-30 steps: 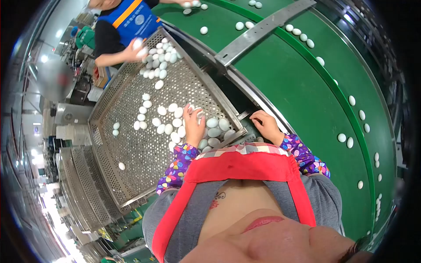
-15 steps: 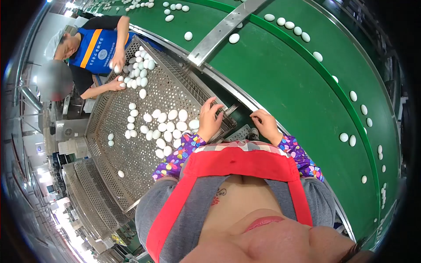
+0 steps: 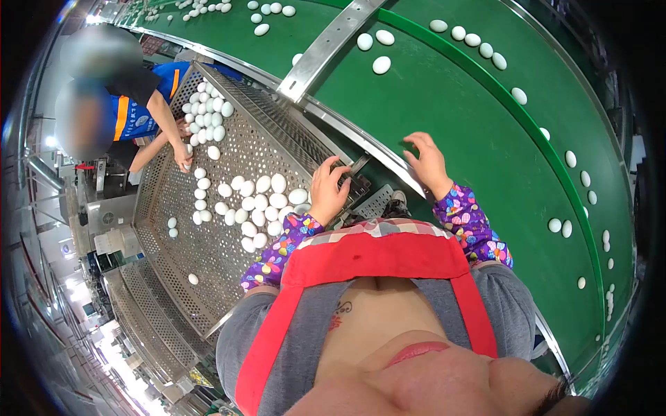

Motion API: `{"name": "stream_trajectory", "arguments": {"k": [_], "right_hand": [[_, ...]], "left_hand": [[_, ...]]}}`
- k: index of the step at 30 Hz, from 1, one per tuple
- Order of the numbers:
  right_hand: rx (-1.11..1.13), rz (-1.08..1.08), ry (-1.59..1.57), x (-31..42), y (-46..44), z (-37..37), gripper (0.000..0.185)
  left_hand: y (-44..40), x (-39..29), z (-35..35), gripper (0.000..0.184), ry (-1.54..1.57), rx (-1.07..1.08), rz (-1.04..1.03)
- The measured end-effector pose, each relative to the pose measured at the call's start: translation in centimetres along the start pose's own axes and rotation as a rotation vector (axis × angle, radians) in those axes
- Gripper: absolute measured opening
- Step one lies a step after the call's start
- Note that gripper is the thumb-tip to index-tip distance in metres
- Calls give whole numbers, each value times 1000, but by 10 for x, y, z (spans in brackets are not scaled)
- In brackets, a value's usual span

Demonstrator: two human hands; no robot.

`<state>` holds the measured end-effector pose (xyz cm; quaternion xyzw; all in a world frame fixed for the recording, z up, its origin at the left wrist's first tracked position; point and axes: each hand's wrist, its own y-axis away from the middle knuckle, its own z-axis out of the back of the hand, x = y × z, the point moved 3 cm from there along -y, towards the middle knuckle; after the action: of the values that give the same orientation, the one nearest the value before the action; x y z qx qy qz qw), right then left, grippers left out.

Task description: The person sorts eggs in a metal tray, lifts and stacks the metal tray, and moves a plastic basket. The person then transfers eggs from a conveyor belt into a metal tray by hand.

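Observation:
My left hand [image 3: 328,188] rests at the near corner of the perforated metal tray [image 3: 239,270], fingers apart and nothing seen in it. Several white and pale green eggs [image 3: 260,202] lie in the tray just left of that hand, some partly hidden by my wrist. Over the metal edge of the green conveyor belt [image 3: 479,145], my right hand [image 3: 429,164] is held with its fingers spread and empty. More white eggs [image 3: 381,65] lie on the belt, beyond this hand.
A co-worker in a blue apron [image 3: 142,121] reaches into the tray's far end, hands at a cluster of eggs [image 3: 206,111]. A metal bar [image 3: 329,52] crosses the belt. A green divider [image 3: 513,104] curves along it. Stacked perforated trays [image 3: 149,312] stand at the left.
My left hand has moved off the eggs to the tray's corner. My right hand has lifted over the belt edge and opened. The view has shifted, and the co-worker's hands are lower at the eggs.

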<state>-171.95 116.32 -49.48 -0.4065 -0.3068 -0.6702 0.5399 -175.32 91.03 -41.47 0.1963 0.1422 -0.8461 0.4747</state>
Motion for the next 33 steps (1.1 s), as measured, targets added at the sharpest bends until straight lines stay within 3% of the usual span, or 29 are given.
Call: {"name": "stream_trajectory", "arguments": {"k": [7, 10, 14, 19, 22, 26, 29, 33], "right_hand": [[-198, -10, 89, -66, -94, -13, 66], [-270, -113, 167, -77, -138, -23, 80], [-293, -170, 167, -83, -170, -54, 90], [-498, -128, 304, -100, -201, -62, 85], [-441, -277, 371, -106, -223, -46, 84], [-118, -492, 478, -122, -244, -30, 79], [-9, -540, 477, -139, -243, -26, 72], [-42, -419, 551, -137, -205, -25, 60]], "left_hand": [[-5, -2, -7, 21, -66, -6, 20], [-5, -3, -8, 20, -77, -16, 17], [-7, 1, -12, 20, -83, -35, 31], [-8, 6, -14, 21, -105, -48, 23], [-7, 11, -13, 21, -100, -41, 43], [-7, 14, -16, 20, -103, -27, 67], [-11, 14, -15, 20, -110, -26, 69], [-14, 18, -16, 22, -112, 7, 103]]}}
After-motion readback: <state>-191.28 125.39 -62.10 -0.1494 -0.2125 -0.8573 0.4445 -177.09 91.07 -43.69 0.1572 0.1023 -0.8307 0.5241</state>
